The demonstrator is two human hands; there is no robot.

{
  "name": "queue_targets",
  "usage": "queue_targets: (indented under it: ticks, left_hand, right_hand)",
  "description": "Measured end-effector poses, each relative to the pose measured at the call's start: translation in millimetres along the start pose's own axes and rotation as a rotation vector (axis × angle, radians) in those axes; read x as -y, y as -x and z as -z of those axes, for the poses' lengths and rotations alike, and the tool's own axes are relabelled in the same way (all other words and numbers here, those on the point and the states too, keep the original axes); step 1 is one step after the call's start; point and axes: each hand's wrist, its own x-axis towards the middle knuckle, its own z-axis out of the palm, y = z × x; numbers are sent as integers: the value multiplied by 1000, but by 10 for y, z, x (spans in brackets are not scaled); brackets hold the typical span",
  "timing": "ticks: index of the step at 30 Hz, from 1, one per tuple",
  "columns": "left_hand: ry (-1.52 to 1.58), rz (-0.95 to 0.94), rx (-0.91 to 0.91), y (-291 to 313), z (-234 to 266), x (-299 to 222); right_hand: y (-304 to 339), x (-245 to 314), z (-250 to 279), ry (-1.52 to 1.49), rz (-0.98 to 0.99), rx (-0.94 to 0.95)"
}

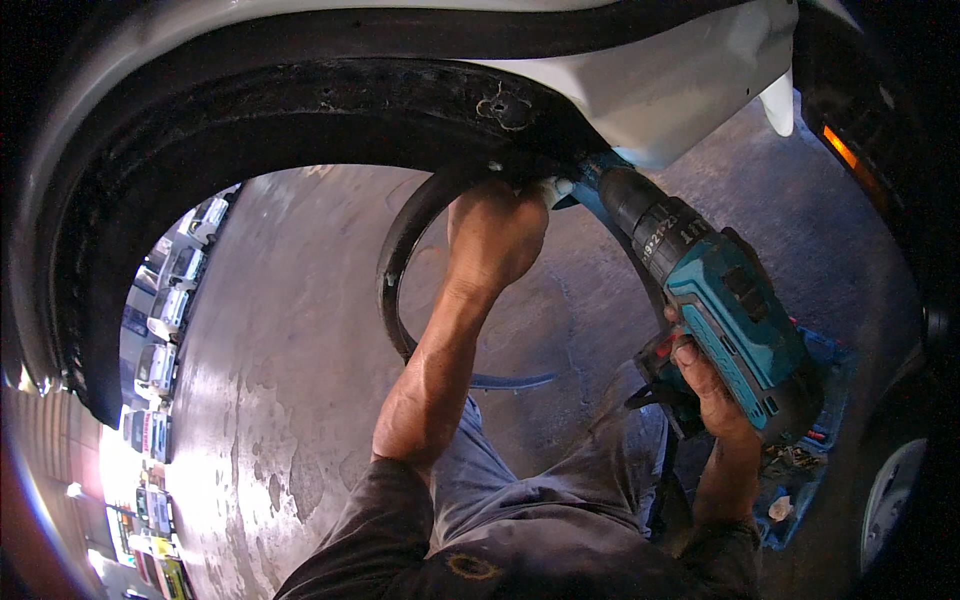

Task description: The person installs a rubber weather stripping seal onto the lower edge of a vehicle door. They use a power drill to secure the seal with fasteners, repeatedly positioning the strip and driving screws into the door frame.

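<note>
Beneath the wide, curved black arch panel (300, 132), I observe a person operating at its lower edge with both bare hands. The right hand (712, 395) is closed around the handle of a teal-and-black cordless drill (735, 310). The drill is tilted, its black chuck (630, 200) directed up and to the left, near the edge of the panel; I cannot tell whether a bit makes contact. The left hand (497, 235) is curled at that same edge, just beside the chuck; its fingertips are largely hidden, so I cannot tell what it grips. A narrow, curved black strip (392, 262) hangs in a loop below the panel, passing behind the left forearm. A glossy white body panel (660, 85) adjoins above. A blue plastic tray (838, 385) rests on the grey floor (300, 310), behind the drill.
</note>
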Motion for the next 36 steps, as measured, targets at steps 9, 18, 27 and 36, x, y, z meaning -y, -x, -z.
queue_targets:
  ticks: [9, 18, 27, 36]
  left_hand:
    - [115, 33, 57, 40, 47, -108]
    - [54, 25, 8, 3, 6, 26]
    - [29, -88, -43, -51, -30, 41]
    - [18, -71, -32, 29, -37, 1]
  right_hand:
    - [2, -46, -1, 51, -10, 8]
    - [-154, 171, -117, -200, -46, -42]
    - [-196, 100, -3, 102, -220, 55]
    - [-211, 98, -107, -59, -184, -46]
